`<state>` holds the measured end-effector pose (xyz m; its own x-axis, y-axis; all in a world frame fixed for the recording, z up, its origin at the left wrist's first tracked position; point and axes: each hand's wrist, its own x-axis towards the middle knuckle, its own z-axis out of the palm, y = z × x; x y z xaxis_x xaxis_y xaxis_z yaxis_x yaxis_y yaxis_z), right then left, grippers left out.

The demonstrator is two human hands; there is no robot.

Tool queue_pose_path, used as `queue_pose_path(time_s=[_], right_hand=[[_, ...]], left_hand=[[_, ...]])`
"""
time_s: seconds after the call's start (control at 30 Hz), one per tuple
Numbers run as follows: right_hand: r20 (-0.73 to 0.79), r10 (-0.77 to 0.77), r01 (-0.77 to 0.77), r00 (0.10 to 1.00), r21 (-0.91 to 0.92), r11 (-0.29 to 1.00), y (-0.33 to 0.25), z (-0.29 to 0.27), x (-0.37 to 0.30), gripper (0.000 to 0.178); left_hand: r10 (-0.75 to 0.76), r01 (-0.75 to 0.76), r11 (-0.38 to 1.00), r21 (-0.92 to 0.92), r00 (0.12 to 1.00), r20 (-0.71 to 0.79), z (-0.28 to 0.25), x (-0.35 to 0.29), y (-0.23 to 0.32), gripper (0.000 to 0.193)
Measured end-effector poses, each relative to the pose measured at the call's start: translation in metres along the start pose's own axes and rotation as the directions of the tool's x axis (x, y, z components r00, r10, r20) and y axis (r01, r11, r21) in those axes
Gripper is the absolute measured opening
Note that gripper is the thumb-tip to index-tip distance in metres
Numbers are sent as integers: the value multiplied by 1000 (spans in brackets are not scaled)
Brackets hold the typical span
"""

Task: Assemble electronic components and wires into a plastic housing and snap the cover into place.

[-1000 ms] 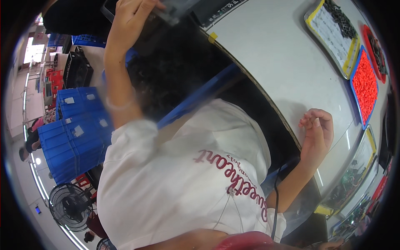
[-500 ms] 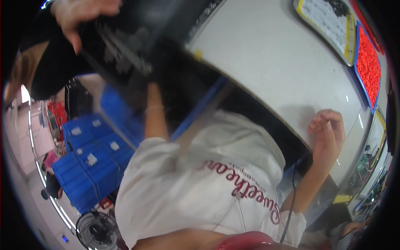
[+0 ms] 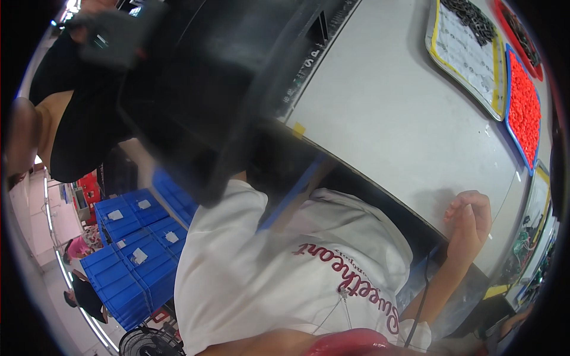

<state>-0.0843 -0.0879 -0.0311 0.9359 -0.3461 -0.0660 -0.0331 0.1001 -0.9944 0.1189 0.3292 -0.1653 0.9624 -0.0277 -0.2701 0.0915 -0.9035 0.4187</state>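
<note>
A large black plastic bin (image 3: 196, 77) stands tilted at the upper left, smeared by motion. It covers my left forearm and my left hand, so only the white sleeve and a sliver of arm show beside its lower edge. Above the near edge of the white table (image 3: 380, 89), my right hand (image 3: 472, 216) has its fingers curled in toward the palm, with nothing visible in them. At the far left, another person's hand (image 3: 89, 9) is partly seen by a blurred dark grey boxy object (image 3: 116, 38).
On the table's far right lie a yellow-edged tray (image 3: 466, 59) with dark chain-like parts, a blue tray of small red pieces (image 3: 522, 110) and a red tray (image 3: 522, 35). Blue crates (image 3: 127, 261) and a black fan (image 3: 148, 343) stand on the left. A person in black (image 3: 86, 136) is close by.
The black bin now covers my left forearm, which showed before. The dark grey boxy object has appeared by the other person's hand. My right hand stays curled at the table edge.
</note>
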Motion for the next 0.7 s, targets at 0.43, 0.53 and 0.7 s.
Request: queue_pose_path(time_s=[0.43,0.53,0.7], right_hand=[[83,-7,-1,997,107,994,-1,1,5,10],[88,-8,-4,996,131,991,-2,0,5,11],[180,-8,-29,984,201,979,-2,-1,5,11]], left_hand=[[-129,152,987,-58,946,297,156,-35,-160,105],[-207,36,972,234,612,763,79,-42,-88,104],[77,-123,992,4,643,762,-23,-95,54,99]])
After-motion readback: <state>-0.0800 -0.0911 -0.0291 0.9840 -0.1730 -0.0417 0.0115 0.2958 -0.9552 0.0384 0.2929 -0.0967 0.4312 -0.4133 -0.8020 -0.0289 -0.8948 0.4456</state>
